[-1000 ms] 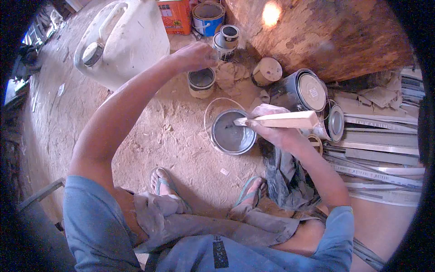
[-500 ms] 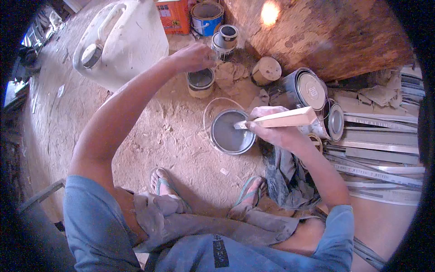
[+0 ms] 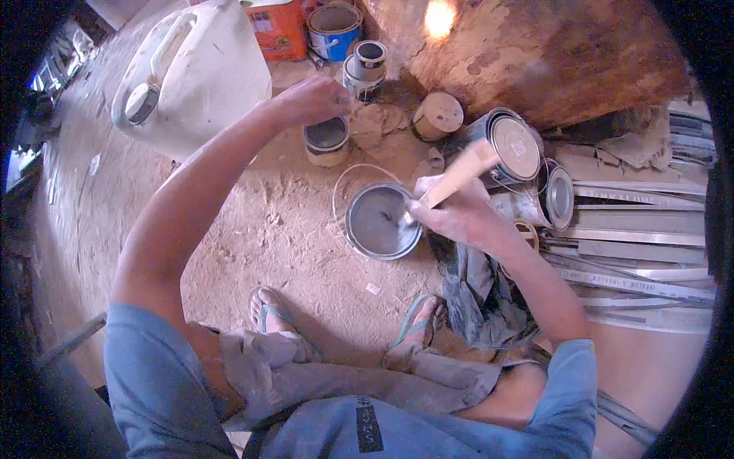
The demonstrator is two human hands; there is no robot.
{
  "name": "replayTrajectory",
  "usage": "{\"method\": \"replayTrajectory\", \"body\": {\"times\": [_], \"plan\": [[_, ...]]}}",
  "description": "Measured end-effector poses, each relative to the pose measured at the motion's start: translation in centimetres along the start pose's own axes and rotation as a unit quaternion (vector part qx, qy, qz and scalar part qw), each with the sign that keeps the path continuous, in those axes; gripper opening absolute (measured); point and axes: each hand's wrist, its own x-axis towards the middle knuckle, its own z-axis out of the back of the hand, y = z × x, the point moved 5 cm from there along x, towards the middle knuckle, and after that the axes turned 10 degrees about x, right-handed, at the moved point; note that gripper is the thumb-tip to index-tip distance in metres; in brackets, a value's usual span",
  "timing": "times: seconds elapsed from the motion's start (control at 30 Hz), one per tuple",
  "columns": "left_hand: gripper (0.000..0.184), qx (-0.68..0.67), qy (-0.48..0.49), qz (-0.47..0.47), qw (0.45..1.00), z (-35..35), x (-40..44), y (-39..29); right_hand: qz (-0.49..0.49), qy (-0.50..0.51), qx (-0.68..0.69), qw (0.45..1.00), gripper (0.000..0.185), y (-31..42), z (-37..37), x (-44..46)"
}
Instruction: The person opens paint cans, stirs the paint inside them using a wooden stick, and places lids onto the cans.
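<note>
My right hand [image 3: 459, 210] is closed around a pale wooden stick [image 3: 462, 172], which slants over the right rim of an open metal can [image 3: 352, 233]. Smooth grey paint [image 3: 375, 218] fills that can, with a swirl around the stick's lower end. The can's thin wire handle lies out to the left. My left hand [image 3: 317, 101] hovers above a smaller open can [image 3: 327, 153] with dark contents. Its fingers are curled together and slightly blurred; what they hold, if anything, is hidden.
A large white jerrycan [image 3: 202, 76] stands at upper left. Behind are an orange container [image 3: 277, 32], a blue can [image 3: 336, 47] and stacked small cans [image 3: 368, 69]. Lidded cans [image 3: 514, 149], dark plastic sheeting [image 3: 485, 306] and metal strips [image 3: 642, 249] lie right. A wooden board [image 3: 535, 53] leans behind.
The stick has swung to a steeper slant, its upper end moving left and up, and the paint surface is now swirled. My left hand stays near the small can. The whole view has shifted slightly.
</note>
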Motion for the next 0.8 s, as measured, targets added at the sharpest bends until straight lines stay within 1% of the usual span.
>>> {"method": "replayTrajectory", "body": {"times": [0.03,0.1,0.13,0.17,0.23,0.27,0.3,0.37,0.4,0.43,0.5,0.53,0.57,0.63,0.67,0.7,0.77,0.8], "plan": [[0.03,-0.004,0.008,-0.001,1.0,0.1,0.1,0.0,-0.001,-0.003,-0.001,1.0,0.036,-0.4,-0.3,-0.1],[0.032,0.009,0.017,-0.01,1.0,0.2,0.5,0.1,-0.053,0.032,0.102,0.993,0.035,-0.9,-1.2,-0.5],[0.033,0.021,0.028,-0.016,0.999,-0.1,0.6,0.2,-0.053,0.058,0.155,0.985,0.03,-0.6,-1.5,-0.4],[0.033,0.021,0.027,-0.018,0.999,-0.3,0.7,0.3,-0.054,0.056,0.154,0.985,0.03,-0.7,-1.5,-0.3],[0.037,0.044,-0.008,0.004,0.999,-0.6,0.5,0.9,0.022,0.006,0.221,0.975,0.027,-0.2,-1.1,-0.1],[0.037,0.043,-0.007,0.004,0.999,-0.9,0.5,1.1,0.033,-0.014,0.177,0.984,0.029,-0.2,-0.4,-0.1],[0.038,0.023,-0.011,-0.013,1.0,-0.9,0.4,1.1,0.032,-0.013,0.178,0.983,0.029,-0.1,-0.2,-0.1],[0.04,0.004,-0.015,-0.03,0.999,-1.0,0.4,1.0,0.001,-0.042,-0.023,0.999,0.032,-0.5,0.5,-0.2],[0.04,0.013,-0.022,-0.031,0.999,-0.9,0.2,0.8,-0.013,-0.027,0.002,1.0,0.035,-0.8,0.5,-0.5],[0.04,0.021,-0.029,-0.032,0.999,-0.5,0.1,0.4,-0.013,-0.027,0.002,1.0,0.035,-0.6,0.5,-0.5],[0.04,0.017,-0.038,-0.036,0.998,-0.6,0.2,0.4,-0.033,0.016,-0.002,0.999,0.036,-0.4,0.0,-0.4],[0.04,0.011,-0.048,-0.041,0.998,-0.7,0.2,0.4,-0.041,0.034,0.064,0.997,0.033,-1.0,-0.8,-0.4],[0.04,0.011,-0.048,-0.041,0.998,-0.8,0.2,0.5,-0.041,0.034,0.063,0.997,0.033,-0.9,-1.0,-0.4],[0.04,0.03,-0.044,-0.014,0.998,-0.3,-0.3,0.0,-0.035,0.051,0.212,0.975,0.024,-0.1,-1.6,-0.2],[0.04,0.03,-0.044,-0.013,0.999,-0.4,-0.3,0.0,0.027,0.016,0.163,0.986,0.023,-0.3,-1.4,0.1],[0.04,0.028,-0.043,-0.014,0.999,-0.8,-0.1,0.3,0.026,0.018,0.163,0.986,0.023,-0.4,-1.3,0.1],[0.04,0.026,-0.043,-0.015,0.999,-1.3,0.2,0.9,0.042,-0.073,0.061,0.995,0.023,-0.2,0.3,-0.1],[0.041,0.023,-0.03,-0.008,0.999,-1.3,0.3,1.0,0.0,-0.027,0.043,0.999,0.026,0.4,0.9,-0.1]]}}
